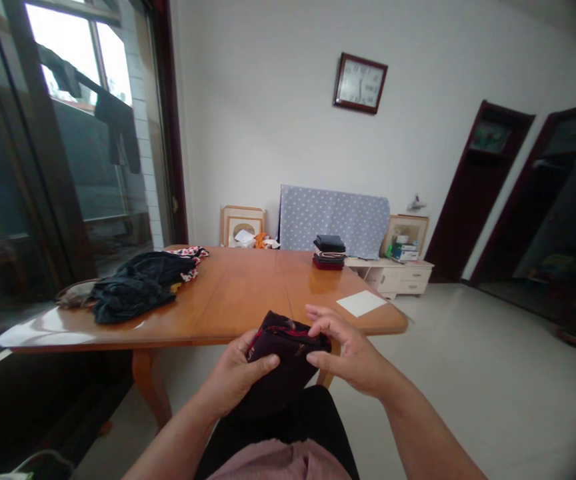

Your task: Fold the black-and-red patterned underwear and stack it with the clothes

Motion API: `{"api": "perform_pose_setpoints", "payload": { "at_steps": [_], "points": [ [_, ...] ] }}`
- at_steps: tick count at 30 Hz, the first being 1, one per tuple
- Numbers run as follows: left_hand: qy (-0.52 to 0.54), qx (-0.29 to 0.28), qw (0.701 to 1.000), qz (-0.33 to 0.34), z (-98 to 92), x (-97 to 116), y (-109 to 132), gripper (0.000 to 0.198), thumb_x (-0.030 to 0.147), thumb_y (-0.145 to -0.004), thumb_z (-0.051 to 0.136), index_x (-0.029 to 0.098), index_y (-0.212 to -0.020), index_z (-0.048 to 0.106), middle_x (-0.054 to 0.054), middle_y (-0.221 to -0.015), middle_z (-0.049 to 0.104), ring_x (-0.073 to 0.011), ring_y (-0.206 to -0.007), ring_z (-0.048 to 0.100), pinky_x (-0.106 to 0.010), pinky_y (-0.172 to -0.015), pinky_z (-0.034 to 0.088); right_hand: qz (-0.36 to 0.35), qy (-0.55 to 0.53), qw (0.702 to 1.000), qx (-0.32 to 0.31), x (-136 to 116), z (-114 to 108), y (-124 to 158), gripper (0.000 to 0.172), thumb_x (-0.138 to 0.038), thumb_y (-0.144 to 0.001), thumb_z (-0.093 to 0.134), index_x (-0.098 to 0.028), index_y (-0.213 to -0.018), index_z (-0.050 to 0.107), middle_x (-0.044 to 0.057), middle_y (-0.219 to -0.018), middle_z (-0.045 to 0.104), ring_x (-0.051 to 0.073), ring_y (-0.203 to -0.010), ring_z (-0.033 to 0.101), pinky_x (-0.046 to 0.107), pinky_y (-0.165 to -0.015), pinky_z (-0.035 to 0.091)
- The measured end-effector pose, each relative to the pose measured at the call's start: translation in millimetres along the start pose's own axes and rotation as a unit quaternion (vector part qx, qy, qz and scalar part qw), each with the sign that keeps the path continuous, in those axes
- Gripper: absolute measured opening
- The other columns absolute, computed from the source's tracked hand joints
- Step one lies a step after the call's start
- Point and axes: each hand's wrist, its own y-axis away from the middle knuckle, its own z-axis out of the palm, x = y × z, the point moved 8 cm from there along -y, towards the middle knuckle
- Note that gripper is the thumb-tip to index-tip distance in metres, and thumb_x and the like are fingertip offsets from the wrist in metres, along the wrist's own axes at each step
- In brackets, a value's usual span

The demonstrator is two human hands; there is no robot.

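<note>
L hand (235, 377) has its grip nearly closed on a dark folded garment (285, 353), thumb across the front, fingers behind. R hand (348, 353) curls round the far side, fingers over the top edge, thumb on the near face; prob. a light pinch, hard to tell from this angle. Garment is held off the surface btwn both hands, just short of the near edge of the wooden tabletop (238, 293).

Already folded: stack of clothes (329, 252) straight ahead of grip. Unfolded: heap of dark clothes (135, 287) ahead-left, w/ red-and-white print cloth (191, 257) at its far end. White sheet (361, 303) lies ahead-right near the edge. Bare tabletop directly ahead gives open room; past R hand the edge drops to open floor (468, 367).
</note>
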Motion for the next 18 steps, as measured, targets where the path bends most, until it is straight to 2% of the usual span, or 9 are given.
{"api": "perform_pose_setpoints", "payload": {
  "at_steps": [3,7,10,14,18],
  "points": [
    [-0.007,0.006,1.0,0.007,-2.6,1.4,1.5,0.049,0.03,-0.078,0.08,0.02,-0.124,0.064,-0.009,-0.108,0.074,-0.0215,-0.09,0.069,-0.033,-0.081,0.055,-0.011,0.02,1.0,-0.004,-1.8,2.7,0.2,0.019,-0.027,-0.079,0.075,-0.023,-0.088,0.06,0.009,-0.14,0.052,0.026,-0.133,0.047,0.043,-0.108,0.038],
    [-0.003,0.011,1.0,0.003,-2.8,0.9,2.7,0.051,0.029,-0.078,0.08,0.019,-0.125,0.064,-0.009,-0.107,0.074,-0.0204,-0.086,0.069,-0.032,-0.08,0.056,-0.01,0.053,0.999,0.001,1.6,2.8,1.0,0.023,-0.033,-0.078,0.077,-0.024,-0.094,0.063,0.009,-0.139,0.054,0.026,-0.129,0.051,0.043,-0.107,0.038],
    [0.016,0.03,0.999,-0.002,-3.4,0.6,2.8,0.049,0.03,-0.077,0.081,0.018,-0.122,0.065,-0.01,-0.105,0.074,-0.0206,-0.083,0.07,-0.033,-0.079,0.056,-0.014,0.066,0.998,-0.005,-0.3,3.3,1.8,0.02,-0.039,-0.085,0.071,-0.024,-0.098,0.067,0.009,-0.137,0.055,0.024,-0.126,0.053,0.041,-0.107,0.038],
    [0.059,0.063,0.996,0.007,-6.6,0.6,1.2,0.048,0.031,-0.078,0.079,0.017,-0.121,0.064,-0.011,-0.106,0.074,-0.0234,-0.087,0.071,-0.036,-0.082,0.056,-0.033,0.046,0.998,0.004,-7.3,3.6,3.5,0.017,-0.038,-0.092,0.061,-0.023,-0.091,0.069,0.008,-0.132,0.06,0.023,-0.122,0.056,0.038,-0.103,0.042],
    [0.068,0.069,0.995,0.002,-6.2,-2.5,0.1,0.045,0.032,-0.077,0.08,0.018,-0.117,0.067,-0.01,-0.104,0.074,-0.0239,-0.087,0.071,-0.036,-0.083,0.055,-0.034,0.038,0.998,0.023,-1.2,2.3,5.4,0.019,-0.037,-0.093,0.06,-0.022,-0.083,0.067,0.009,-0.125,0.064,0.024,-0.116,0.059,0.04,-0.1,0.045]
  ]
}}
